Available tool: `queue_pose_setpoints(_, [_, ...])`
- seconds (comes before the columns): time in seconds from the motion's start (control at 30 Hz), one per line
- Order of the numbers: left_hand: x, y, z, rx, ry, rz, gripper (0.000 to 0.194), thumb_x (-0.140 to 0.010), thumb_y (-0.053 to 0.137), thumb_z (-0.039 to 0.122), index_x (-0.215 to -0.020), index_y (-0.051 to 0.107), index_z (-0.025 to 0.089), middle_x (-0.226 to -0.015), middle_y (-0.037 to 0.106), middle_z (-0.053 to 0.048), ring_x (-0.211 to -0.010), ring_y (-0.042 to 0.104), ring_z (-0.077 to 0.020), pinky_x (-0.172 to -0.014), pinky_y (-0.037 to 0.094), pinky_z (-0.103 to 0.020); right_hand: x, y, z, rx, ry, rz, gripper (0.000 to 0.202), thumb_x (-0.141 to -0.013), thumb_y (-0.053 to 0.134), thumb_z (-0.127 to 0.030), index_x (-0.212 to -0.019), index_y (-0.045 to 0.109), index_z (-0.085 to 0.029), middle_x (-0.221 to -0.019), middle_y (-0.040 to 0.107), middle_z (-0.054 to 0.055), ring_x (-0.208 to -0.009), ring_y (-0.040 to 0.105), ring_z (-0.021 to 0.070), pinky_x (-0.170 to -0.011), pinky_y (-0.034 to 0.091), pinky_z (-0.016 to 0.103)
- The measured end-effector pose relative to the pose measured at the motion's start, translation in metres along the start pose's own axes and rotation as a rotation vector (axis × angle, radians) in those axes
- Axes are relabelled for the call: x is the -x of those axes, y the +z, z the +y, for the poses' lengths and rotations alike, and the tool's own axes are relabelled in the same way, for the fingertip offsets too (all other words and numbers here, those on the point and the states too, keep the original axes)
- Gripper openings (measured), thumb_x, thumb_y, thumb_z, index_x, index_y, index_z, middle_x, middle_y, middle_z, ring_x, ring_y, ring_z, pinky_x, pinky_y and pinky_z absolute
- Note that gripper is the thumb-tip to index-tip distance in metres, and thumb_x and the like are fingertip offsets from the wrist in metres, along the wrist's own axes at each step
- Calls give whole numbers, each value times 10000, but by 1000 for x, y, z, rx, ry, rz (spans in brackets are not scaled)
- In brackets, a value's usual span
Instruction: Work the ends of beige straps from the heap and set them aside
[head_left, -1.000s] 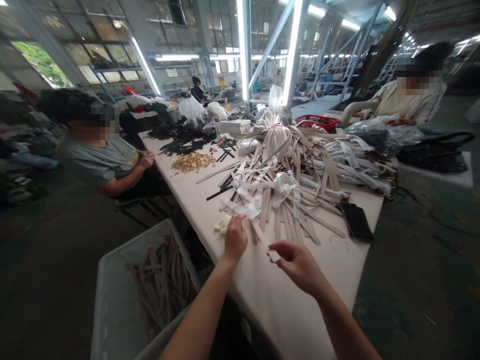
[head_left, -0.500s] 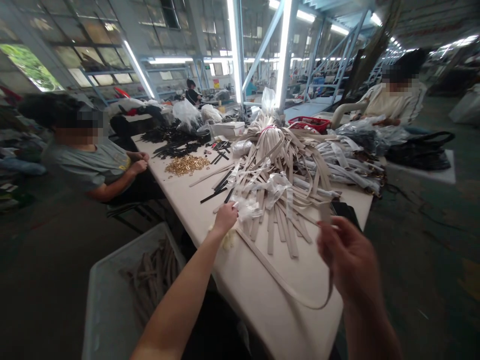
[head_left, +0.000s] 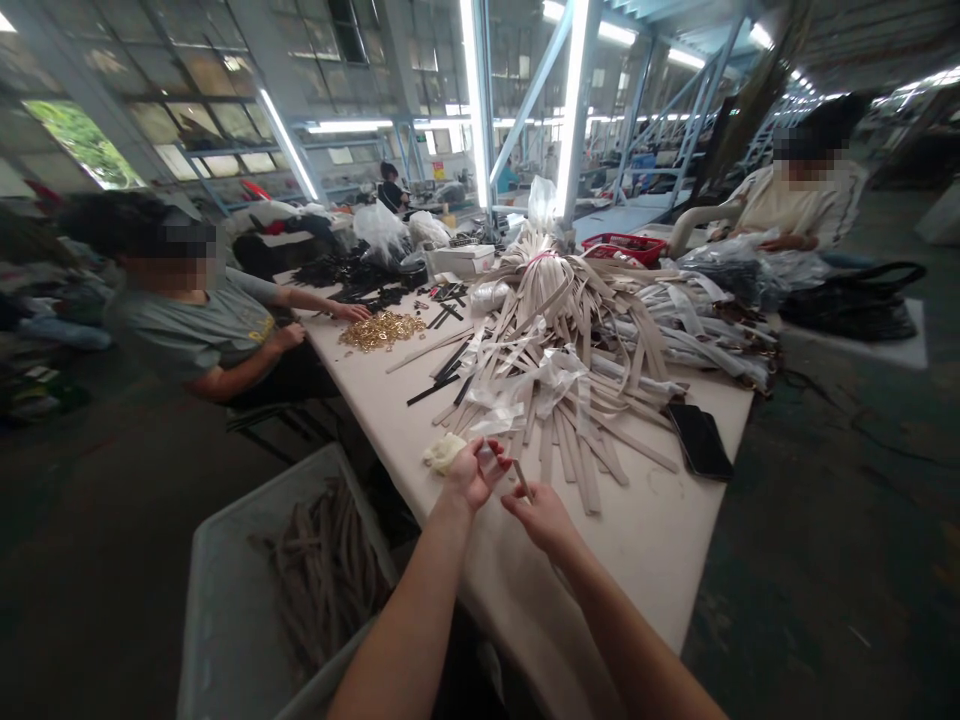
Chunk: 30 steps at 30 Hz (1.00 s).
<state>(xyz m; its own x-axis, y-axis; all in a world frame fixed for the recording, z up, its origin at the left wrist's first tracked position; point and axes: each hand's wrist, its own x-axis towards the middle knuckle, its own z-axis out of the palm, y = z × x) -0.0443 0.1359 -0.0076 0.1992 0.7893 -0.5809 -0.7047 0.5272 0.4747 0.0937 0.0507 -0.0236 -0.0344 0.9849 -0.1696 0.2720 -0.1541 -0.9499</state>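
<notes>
A pale table (head_left: 664, 535) bears a big strap pile (head_left: 555, 290), with 2 bare hands at its near side.
Relative to the strap pile, a translucent tub (head_left: 199, 600) of grey-brown strips stands to the near left, below the tabletop; a seated person in grey (head_left: 214, 325) is left, 1 hand beside the gold-coloured pieces (head_left: 381, 331). The right hand (head_left: 544, 515) is just in front of the pile, thumb and fingers pinching a narrow strap (head_left: 523, 482). Close beside it, the left hand (head_left: 472, 478) has partly curled fingers around a small whitish piece (head_left: 488, 458). A black flat object (head_left: 703, 440) lies to the near right, a cream bundle (head_left: 444, 455) to the near left.
</notes>
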Motion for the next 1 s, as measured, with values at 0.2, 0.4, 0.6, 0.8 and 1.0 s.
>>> queue_pose_setpoints(0.2, [-18,5,41,-172,192,40,160,-941,500,205,-878,619,119,-688,655,-81,-537,624,-161,-596,571,-321,31,-20,-15,-229,-31,-257,222,-770,689,-347,-672,664,-150,-627,661,35,-557,486,127,-543,324,244])
queue_pose_setpoints(0.4, [-45,29,109,-329,199,84,188,-973,449,212,-904,599,123,-637,618,-59,-479,588,-148,-545,557,-297,59,-50,-27,-401,-17,-521,243,-749,739,-387,-729,674,-153,-642,661,23,-504,358,89,-468,213,228])
queue_pose_setpoints(0.6, [-51,52,143,-343,190,-99,122,-917,553,225,-960,600,121,-900,698,-162,-707,687,-214,-638,592,-344,46,-48,-13,-484,46,-392,295,-756,713,-428,-711,583,-168,-646,660,28,-487,354,83,-442,183,218])
queue_pose_setpoints(0.8, [-54,59,157,-299,305,-397,334,-767,669,44,-1083,610,137,-1074,683,-158,-897,696,-216,-793,588,-338,34,-42,1,-541,135,-372,251,-736,687,-378,-737,524,-188,-630,663,28,-448,338,75,-414,151,214])
queue_pose_setpoints(1.0, [-71,47,179,-150,457,-290,354,-748,596,-13,-1062,584,149,-1045,663,-129,-923,684,-186,-841,571,-330,19,-35,22,-500,293,-122,193,-674,625,-350,-732,544,-184,-587,607,4,-447,370,82,-413,167,205])
